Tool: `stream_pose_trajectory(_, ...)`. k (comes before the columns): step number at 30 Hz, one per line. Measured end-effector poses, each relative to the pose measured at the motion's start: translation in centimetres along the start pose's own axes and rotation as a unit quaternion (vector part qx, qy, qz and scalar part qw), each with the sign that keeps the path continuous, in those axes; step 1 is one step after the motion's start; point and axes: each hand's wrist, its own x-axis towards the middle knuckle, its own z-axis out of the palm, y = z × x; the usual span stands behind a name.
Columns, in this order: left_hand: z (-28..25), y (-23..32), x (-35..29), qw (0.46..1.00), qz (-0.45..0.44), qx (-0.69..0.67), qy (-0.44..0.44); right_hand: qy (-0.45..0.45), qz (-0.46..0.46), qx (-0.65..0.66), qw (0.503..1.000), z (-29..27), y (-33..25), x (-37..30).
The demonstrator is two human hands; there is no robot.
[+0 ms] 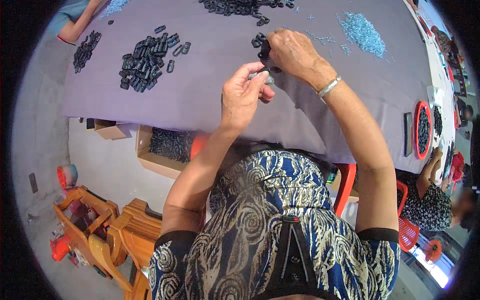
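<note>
My left hand (pixel 244 95) is closed in a pinch over the table, holding a small black plastic cord-lock part (pixel 265 70). A little clump of silvery springs (pixel 269 79) shows between its fingers. Just beyond, my right hand (pixel 295 52), a silver bracelet on its wrist, has its fingers curled down onto small black parts (pixel 263 50); the back of the hand hides part of its grip. A few loose black parts (pixel 258 40) lie beside its fingertips. Left of my hands rests a heap of black cord locks (pixel 145 62).
Bluish metal springs (pixel 361 32) are piled at the far right on the grey tablecloth (pixel 200 45). More black parts (pixel 235 6) lie at the back. A red-rimmed basket (pixel 423 131) stands right. Another person's arm (pixel 80 22) is far left; an open carton (pixel 165 150) sits below the table edge.
</note>
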Motion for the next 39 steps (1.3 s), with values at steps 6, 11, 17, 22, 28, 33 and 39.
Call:
stream_pose_trajectory(6,0.0,-0.2,0.0,1.000,0.012,-0.008,0.000,-0.040,0.034,-0.018,0.998,-0.4,-0.2,1.3)
stream_pose_trajectory(11,0.1,0.0,-0.1,1.000,0.000,-0.009,0.003,-0.002,0.059,0.080,0.995,-0.5,1.4,0.0)
stream_pose_trajectory(17,0.0,0.3,-0.2,1.000,-0.008,-0.005,0.001,0.023,0.267,0.539,0.798,-1.8,1.5,-3.7)
stream_pose_trajectory(22,0.2,0.1,-0.1,1.000,-0.014,0.004,-0.004,0.048,0.249,0.683,0.685,-1.8,-0.4,-5.5)
stream_pose_trajectory(28,0.4,0.0,-0.3,1.000,-0.017,-0.011,-0.009,0.052,0.229,0.718,0.656,-2.1,-2.5,-6.6)
stream_pose_trajectory(33,0.6,-0.1,-0.5,0.999,-0.010,-0.022,-0.026,0.040,0.207,0.719,0.662,-2.1,-2.9,-7.1)
stream_pose_trajectory(39,0.6,0.1,-0.5,0.999,-0.019,-0.031,-0.031,0.033,0.214,0.701,0.679,-2.1,-3.2,-7.2)
